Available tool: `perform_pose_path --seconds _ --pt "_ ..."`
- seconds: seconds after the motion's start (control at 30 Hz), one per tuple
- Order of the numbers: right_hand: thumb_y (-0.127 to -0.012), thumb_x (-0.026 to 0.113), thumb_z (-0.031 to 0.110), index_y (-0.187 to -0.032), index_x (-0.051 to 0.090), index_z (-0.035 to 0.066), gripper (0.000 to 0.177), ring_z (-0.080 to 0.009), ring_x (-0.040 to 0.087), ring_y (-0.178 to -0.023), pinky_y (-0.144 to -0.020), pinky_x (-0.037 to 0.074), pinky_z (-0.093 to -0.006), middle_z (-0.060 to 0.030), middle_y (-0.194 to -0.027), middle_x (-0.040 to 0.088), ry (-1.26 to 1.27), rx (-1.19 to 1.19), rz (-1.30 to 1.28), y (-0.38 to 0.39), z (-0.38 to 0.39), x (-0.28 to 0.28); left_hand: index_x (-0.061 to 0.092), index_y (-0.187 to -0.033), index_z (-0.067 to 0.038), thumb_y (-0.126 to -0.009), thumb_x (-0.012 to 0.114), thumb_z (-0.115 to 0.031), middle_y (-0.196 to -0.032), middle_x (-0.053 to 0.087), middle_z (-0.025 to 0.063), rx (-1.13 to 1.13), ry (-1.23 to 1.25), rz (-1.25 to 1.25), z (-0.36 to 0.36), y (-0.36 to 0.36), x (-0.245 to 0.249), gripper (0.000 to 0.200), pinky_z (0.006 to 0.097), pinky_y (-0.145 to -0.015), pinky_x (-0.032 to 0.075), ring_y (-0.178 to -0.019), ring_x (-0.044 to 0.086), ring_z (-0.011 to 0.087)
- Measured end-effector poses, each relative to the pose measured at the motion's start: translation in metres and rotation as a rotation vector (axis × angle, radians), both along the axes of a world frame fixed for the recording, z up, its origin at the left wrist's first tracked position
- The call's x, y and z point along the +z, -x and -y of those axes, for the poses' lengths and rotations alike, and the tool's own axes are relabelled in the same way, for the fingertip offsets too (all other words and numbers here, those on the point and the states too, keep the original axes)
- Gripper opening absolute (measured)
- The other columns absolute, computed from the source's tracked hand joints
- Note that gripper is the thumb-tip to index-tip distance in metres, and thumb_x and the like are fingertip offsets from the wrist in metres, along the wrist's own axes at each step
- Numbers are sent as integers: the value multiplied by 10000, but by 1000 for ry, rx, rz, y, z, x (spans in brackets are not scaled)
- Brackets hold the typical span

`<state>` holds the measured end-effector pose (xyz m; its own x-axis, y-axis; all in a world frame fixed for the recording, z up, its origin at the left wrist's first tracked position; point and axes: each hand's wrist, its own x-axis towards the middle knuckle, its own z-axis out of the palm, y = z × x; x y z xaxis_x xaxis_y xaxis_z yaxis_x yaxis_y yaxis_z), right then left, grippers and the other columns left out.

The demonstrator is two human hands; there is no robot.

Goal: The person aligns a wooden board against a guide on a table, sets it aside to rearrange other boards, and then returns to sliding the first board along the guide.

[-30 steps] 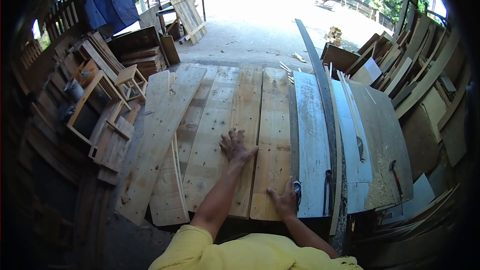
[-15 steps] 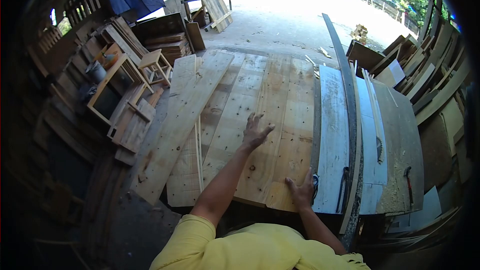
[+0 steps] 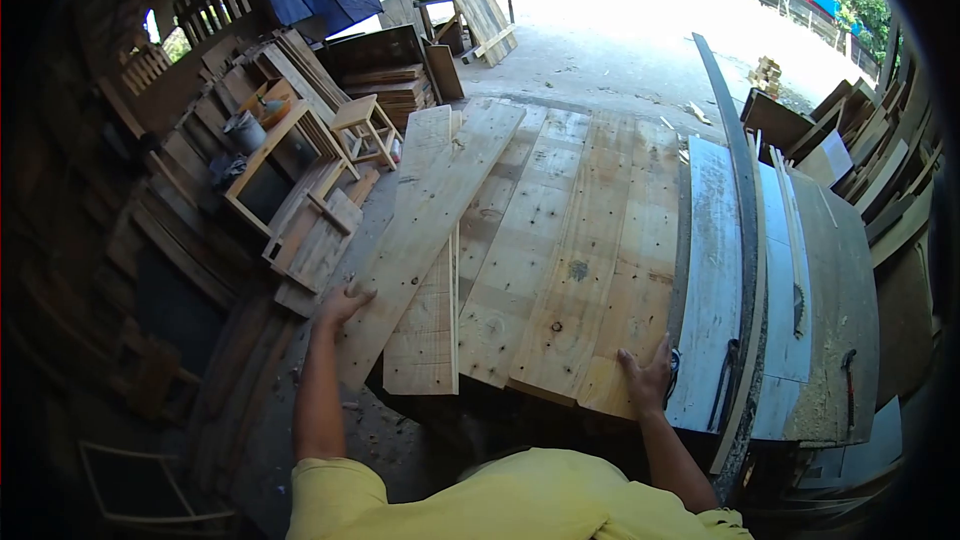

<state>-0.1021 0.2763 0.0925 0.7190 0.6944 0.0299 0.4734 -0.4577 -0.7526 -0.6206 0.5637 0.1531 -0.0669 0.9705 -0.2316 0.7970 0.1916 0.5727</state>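
My left hand (image 3: 343, 306) is at the left edge of a long, loose wooden plank (image 3: 425, 240), its thumb over the top face and its other fingers partly hidden at the edge. This plank lies slantwise over a shorter board (image 3: 425, 352) and a wide panel of joined, knotty boards (image 3: 560, 270). My right hand (image 3: 648, 377) rests at the panel's near right corner, thumb and fingers spread apart. Close against its fingers sits a small dark, rounded object (image 3: 674, 366), partly covered by the hand.
Right of the panel are a whitish board (image 3: 710, 280), a long dark bar (image 3: 745, 200) and a red-handled hammer (image 3: 848, 390). A wooden stool (image 3: 362, 130) and stacked planks stand at left. Scrap boards (image 3: 900, 170) lean at the far right.
My left hand has moved from above the middle of the panel to the slanted plank's left edge. My right hand stays at the panel's corner. The view has shifted left.
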Motion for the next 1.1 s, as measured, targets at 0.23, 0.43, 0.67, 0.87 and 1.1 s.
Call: perform_pose_path --seconds 0.23,0.43,0.67,0.87,1.1 --pt "-770 799 377 -1458 246 -99 1002 -428 403 -1328 -1109 339 -436 -307 -1445 371 4 6 37 0 1 -4 606 -1203 53 -718 819 -511 -1050 689 186 -96 23 -46 27 -44 77 774 379 -847 514 -905 669 278" --pt "-765 802 375 -1457 250 -99 1005 -428 382 -1343 -1122 320 -438 -311 -1445 372 -18 -4 9 0 0 -4 584 -1165 37 -788 762 -359 -1091 653 216 -381 -235 -88 43 -123 105 575 392 -893 485 -1013 639 315" --pt "-755 813 363 -1455 251 -103 1011 -431 388 -1338 -1118 322 -444 -315 -1440 376 -26 -6 25 -1 0 -2 504 -1134 -11 -772 693 -272 -1075 618 191 -596 -312 -456 74 -294 93 485 476 -876 514 -977 649 381" --pt "-748 820 354 -1449 260 -108 1009 -436 402 -1324 -1107 335 -443 -320 -1430 383 -54 9 13 -3 1 -6 551 -1141 -23 -830 697 -388 -1158 593 172 -647 -347 -270 107 -321 66 501 463 -843 524 -985 650 363" --pt "-751 823 334 -1449 261 -106 999 -440 424 -1304 -1093 352 -438 -314 -1418 396 -43 5 -13 -1 1 -1 533 -1218 -53 -820 734 -229 -1159 586 164 -10 -831 172 96 -141 6 479 447 -967 450 -1113 554 330"
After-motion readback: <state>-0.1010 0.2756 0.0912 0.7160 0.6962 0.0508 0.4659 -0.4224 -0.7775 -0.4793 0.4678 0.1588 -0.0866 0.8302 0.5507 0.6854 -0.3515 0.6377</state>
